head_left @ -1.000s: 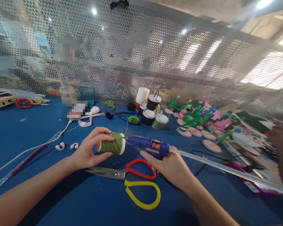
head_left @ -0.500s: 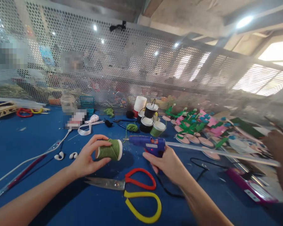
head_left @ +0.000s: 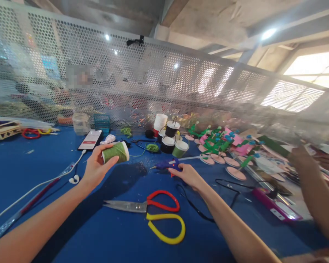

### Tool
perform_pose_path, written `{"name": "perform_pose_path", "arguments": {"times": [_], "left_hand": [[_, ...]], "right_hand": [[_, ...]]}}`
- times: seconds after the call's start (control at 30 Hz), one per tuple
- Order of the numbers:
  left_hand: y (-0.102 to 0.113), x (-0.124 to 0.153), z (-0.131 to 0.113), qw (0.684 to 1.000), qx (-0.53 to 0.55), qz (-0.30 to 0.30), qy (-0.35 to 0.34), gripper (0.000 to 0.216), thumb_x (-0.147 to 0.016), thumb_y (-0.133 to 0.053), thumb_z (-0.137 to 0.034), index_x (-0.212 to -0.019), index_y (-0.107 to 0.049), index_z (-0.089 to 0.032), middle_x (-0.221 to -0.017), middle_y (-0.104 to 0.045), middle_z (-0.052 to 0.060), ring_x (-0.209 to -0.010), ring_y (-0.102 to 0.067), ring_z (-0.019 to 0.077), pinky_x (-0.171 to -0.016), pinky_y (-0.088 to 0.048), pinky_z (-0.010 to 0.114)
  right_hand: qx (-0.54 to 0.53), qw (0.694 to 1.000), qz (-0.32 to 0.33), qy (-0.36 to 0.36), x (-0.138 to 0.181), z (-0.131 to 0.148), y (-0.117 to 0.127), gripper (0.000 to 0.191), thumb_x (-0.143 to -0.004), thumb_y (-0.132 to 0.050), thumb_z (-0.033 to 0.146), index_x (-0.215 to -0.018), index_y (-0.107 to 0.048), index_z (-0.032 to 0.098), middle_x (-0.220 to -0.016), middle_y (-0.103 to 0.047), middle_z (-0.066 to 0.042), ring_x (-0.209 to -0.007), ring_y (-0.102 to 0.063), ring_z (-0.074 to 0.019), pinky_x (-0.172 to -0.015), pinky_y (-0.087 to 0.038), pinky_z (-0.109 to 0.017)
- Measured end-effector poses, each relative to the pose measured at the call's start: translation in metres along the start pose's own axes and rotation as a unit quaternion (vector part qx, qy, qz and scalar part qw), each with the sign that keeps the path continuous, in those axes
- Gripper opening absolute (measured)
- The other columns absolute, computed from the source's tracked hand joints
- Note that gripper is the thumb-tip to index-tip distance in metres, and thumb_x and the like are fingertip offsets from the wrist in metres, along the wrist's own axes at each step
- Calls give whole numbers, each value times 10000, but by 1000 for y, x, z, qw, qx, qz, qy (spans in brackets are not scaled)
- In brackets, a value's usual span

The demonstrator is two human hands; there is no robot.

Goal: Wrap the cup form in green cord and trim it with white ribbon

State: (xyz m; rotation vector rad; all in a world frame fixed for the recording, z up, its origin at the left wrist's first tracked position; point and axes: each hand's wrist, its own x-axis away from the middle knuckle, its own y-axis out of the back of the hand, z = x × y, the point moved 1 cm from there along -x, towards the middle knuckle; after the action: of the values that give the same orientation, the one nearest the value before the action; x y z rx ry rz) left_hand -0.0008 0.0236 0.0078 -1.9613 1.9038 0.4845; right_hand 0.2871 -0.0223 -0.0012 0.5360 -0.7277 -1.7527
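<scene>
My left hand (head_left: 98, 162) is closed round a paper cup wrapped in green yarn (head_left: 115, 152), lifted above the table and tilted on its side, its white rim facing right. A strand of green yarn runs from it toward a small green yarn ball (head_left: 152, 147). My right hand (head_left: 188, 175) grips a blue hot glue gun (head_left: 166, 165) low over the table, nozzle pointing left. A clear glue stick (head_left: 193, 157) juts from its back. Whether the gun touches the table I cannot tell. Scissors with red and yellow handles (head_left: 146, 206) lie in front of me.
Yarn-wrapped cup buckets (head_left: 168, 143) and a stack of white cups (head_left: 160, 123) stand at the back. Paper flowers on pink discs (head_left: 218, 148) spread to the right. A phone (head_left: 90, 139) lies left. Another person's arm (head_left: 309, 179) reaches in at right, beyond a purple power strip (head_left: 276, 206).
My left hand has moved up and left with the cup. The glue gun has gone farther from the cup and lower, its glue stick now pointing to the back right.
</scene>
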Motion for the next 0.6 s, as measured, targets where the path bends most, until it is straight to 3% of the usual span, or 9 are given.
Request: {"name": "perform_pose_path", "arguments": {"times": [0.13,0.3,0.4,0.5,0.6], "left_hand": [[-3,3,-2,999,18,-4,-31,397,-601,-713,-304,-938,-543,-181,-975,-564,53,-846,-583,190,-744,-497,341],[-8,19,-13,968,-117,109,-192,305,-710,-649,-216,-999,-553,-206,-1055,-515,75,-1011,-525,218,-848,-465,374],[-11,29,-21,934,-185,186,-244,330,-736,-626,-190,-1050,-532,-221,-1099,-498,85,-1027,-520,226,-868,-460,390],[-13,34,-25,907,-220,246,-262,334,-747,-612,-206,-1066,-515,-228,-1111,-484,96,-979,-542,226,-806,-493,372],[-15,36,-30,887,-227,282,-288,353,-762,-594,-207,-1098,-493,-235,-1125,-466,109,-986,-538,230,-793,-504,365]], "right_hand": [[88,995,-31,30,3,-3,1,330,-684,-618,293,-410,-457,202,-474,-488,-8,-584,-577,-203,-553,-381,-277],[134,986,-49,85,13,19,5,152,-721,-611,271,-595,-610,187,-734,-607,-74,-792,-590,-228,-688,-412,-304],[39,978,-10,206,25,48,2,184,-819,-499,300,-768,-630,181,-808,-637,-63,-755,-588,-178,-667,-435,-281],[-67,935,-20,347,40,76,-1,157,-811,-520,309,-799,-608,179,-894,-625,-67,-847,-570,-174,-706,-445,-278],[-86,926,3,367,43,92,-5,131,-801,-538,284,-747,-599,181,-845,-606,-52,-836,-557,-166,-755,-430,-292]]}}
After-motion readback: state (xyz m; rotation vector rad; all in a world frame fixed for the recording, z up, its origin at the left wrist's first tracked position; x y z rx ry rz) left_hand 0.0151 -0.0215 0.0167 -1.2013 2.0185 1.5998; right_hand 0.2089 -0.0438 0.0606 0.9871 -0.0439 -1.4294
